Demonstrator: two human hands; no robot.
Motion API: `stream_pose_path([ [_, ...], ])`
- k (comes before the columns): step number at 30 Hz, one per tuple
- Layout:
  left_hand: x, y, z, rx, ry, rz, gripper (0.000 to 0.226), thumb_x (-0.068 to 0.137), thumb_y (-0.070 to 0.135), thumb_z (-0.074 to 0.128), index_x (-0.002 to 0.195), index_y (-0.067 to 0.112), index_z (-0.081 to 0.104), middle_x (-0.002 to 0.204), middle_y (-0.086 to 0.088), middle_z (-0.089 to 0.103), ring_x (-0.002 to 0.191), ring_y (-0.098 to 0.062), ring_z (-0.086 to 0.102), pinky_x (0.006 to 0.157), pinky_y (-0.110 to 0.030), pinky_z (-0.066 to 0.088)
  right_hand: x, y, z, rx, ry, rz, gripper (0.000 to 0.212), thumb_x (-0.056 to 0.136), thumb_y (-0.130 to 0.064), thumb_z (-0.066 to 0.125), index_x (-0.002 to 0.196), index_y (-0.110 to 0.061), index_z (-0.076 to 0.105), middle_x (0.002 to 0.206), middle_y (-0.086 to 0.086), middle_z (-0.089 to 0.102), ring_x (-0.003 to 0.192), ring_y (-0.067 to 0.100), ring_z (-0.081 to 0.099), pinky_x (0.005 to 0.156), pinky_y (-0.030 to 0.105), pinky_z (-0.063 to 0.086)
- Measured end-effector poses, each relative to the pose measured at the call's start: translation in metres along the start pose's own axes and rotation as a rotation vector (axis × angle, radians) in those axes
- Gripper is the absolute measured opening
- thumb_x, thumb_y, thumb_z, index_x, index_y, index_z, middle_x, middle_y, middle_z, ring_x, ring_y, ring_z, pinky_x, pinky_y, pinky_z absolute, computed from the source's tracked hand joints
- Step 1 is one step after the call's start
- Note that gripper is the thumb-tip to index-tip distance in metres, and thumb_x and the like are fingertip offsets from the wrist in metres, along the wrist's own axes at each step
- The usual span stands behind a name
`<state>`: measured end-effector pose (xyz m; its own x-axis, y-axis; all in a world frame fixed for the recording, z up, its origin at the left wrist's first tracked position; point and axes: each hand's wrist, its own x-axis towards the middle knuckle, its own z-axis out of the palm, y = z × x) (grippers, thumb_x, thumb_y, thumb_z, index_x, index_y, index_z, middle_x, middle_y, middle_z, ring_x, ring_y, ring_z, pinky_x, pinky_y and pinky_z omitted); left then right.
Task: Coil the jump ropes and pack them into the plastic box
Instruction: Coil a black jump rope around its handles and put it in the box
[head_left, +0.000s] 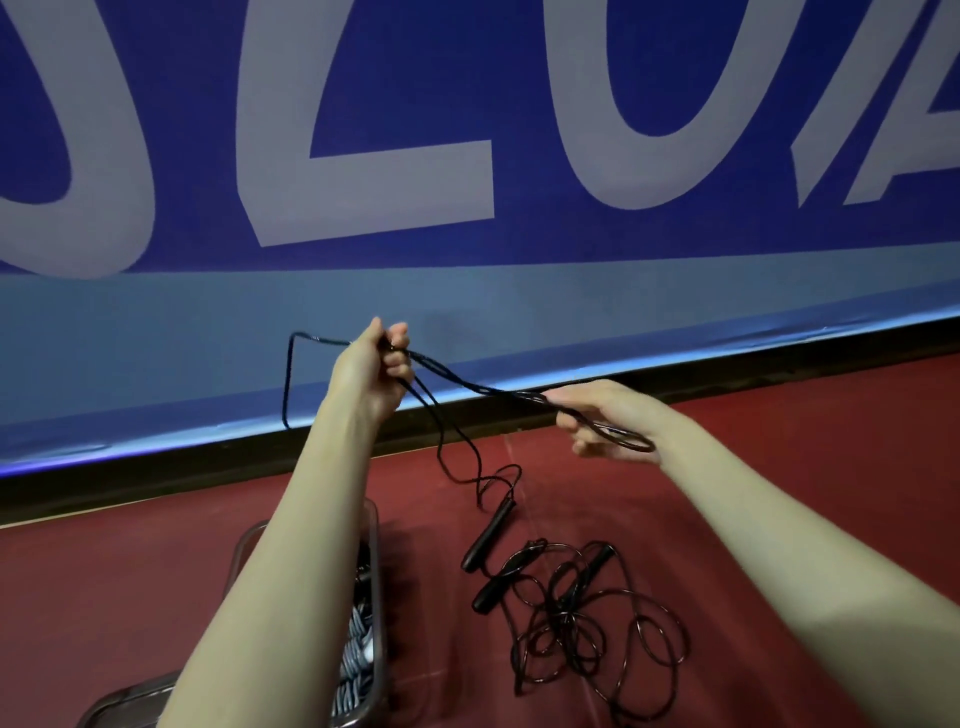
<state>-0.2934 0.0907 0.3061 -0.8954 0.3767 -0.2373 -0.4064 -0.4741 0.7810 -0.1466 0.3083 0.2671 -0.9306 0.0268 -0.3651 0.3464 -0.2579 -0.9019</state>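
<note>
- Head view: thin black jump rope (467, 385), stretched between raised hands for looping.
- Left hand (375, 370): fingers curled round gathered strands.
- Right hand (597, 418): fingers pinching loop end.
- Clear plastic box (375, 597): on red floor (779, 467), below left forearm, for packing.
- Second black rope (582, 613): tangled beside box, uncoiled.

A dark blue banner (519, 234) with large pale letters (363, 156) filled the upper part of the view, above a lighter blue band (156, 353). Below it ran a black baseboard strip (156, 478), meeting a dark red floor (104, 597).
</note>
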Motion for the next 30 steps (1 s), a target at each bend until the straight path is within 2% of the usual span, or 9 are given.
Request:
stream_pose_path([
  [5,0.009,-0.036,-0.037,0.285,0.19,-0.269,0.045,0.102,0.04,0.041,0.067,0.011,0.044,0.052,0.0,0.049,0.05,-0.009,0.042,0.051,-0.019,0.036,-0.014,-0.032,0.01,-0.299,0.137,-0.198,0.026,0.091,0.006,0.052,0.115,0.002,0.06,0.053,0.004,0.05,0.034,0.009,0.036,0.049,0.025,0.048],
  [8,-0.003,-0.045,-0.044,1.088,0.072,-0.373,0.062,0.101,0.053,0.03,0.063,0.01,0.054,0.045,-0.001,0.047,0.036,-0.011,0.042,0.043,-0.02,0.03,-0.025,-0.055,0.019,-0.316,0.159,-0.344,0.022,0.093,0.004,0.052,0.11,-0.003,0.063,0.054,0.003,0.049,0.036,0.01,0.036,0.053,0.026,0.047],
  [11,-0.01,-0.045,-0.029,1.611,0.029,-0.154,0.028,0.101,0.029,0.044,0.092,0.013,0.065,0.061,-0.004,0.056,0.046,-0.017,0.047,0.048,-0.022,0.037,-0.037,-0.071,0.027,-0.433,0.166,-0.452,0.021,0.094,0.002,0.053,0.102,-0.012,0.066,0.054,0.0,0.05,0.038,0.01,0.04,0.053,0.025,0.048],
  [13,-0.006,-0.049,-0.018,1.481,-0.066,0.047,0.011,0.094,0.013,0.051,0.087,0.013,0.06,0.074,-0.004,0.057,0.06,-0.018,0.048,0.054,-0.024,0.041,-0.043,-0.076,0.03,-0.471,0.168,-0.487,0.021,0.094,0.001,0.053,0.103,-0.013,0.066,0.055,-0.001,0.049,0.04,0.01,0.04,0.053,0.024,0.047],
  [15,-0.013,-0.051,-0.004,1.277,-0.309,0.138,0.037,0.089,0.001,0.053,0.119,0.024,0.054,0.115,0.002,0.055,0.093,-0.011,0.054,0.073,-0.019,0.045,-0.046,-0.079,0.035,-0.471,0.152,-0.522,0.021,0.095,-0.001,0.052,0.105,-0.012,0.066,0.057,0.0,0.049,0.042,0.009,0.04,0.054,0.025,0.045],
  [19,-0.024,-0.082,0.016,1.171,-0.774,-0.067,0.039,0.092,0.012,0.06,0.122,0.037,0.059,0.139,0.014,0.051,0.129,-0.002,0.043,0.108,-0.025,0.033,-0.053,-0.088,0.035,-0.355,0.158,-0.645,0.022,0.095,0.0,0.052,0.103,-0.014,0.067,0.061,0.002,0.055,0.042,0.009,0.04,0.054,0.024,0.048],
  [22,-0.018,-0.113,0.005,1.282,-0.619,-0.097,0.016,0.098,0.029,0.055,0.103,0.023,0.068,0.12,0.005,0.065,0.115,-0.009,0.057,0.107,-0.031,0.038,-0.056,-0.093,0.027,-0.19,0.251,-0.696,0.024,0.094,0.003,0.05,0.104,-0.01,0.068,0.063,0.004,0.06,0.042,0.011,0.04,0.053,0.024,0.049],
  [25,-0.017,-0.123,-0.008,1.098,-0.411,-0.137,0.033,0.103,0.028,0.044,0.079,0.01,0.058,0.083,-0.009,0.066,0.072,-0.009,0.067,0.078,-0.022,0.054,-0.051,-0.09,0.01,-0.046,0.433,-0.658,0.02,0.094,0.002,0.05,0.102,-0.009,0.064,0.063,0.004,0.062,0.041,0.011,0.043,0.052,0.026,0.049],
  [30,-0.012,-0.08,0.024,0.568,-0.187,-0.18,0.037,0.102,0.027,0.043,0.067,0.018,0.038,0.044,0.004,0.032,0.04,-0.012,0.039,0.06,-0.031,0.046,-0.023,-0.054,-0.039,-0.287,0.701,-0.35,0.027,0.086,0.004,0.054,0.109,-0.011,0.054,0.071,0.008,0.059,0.035,0.011,0.047,0.043,0.02,0.041],
])
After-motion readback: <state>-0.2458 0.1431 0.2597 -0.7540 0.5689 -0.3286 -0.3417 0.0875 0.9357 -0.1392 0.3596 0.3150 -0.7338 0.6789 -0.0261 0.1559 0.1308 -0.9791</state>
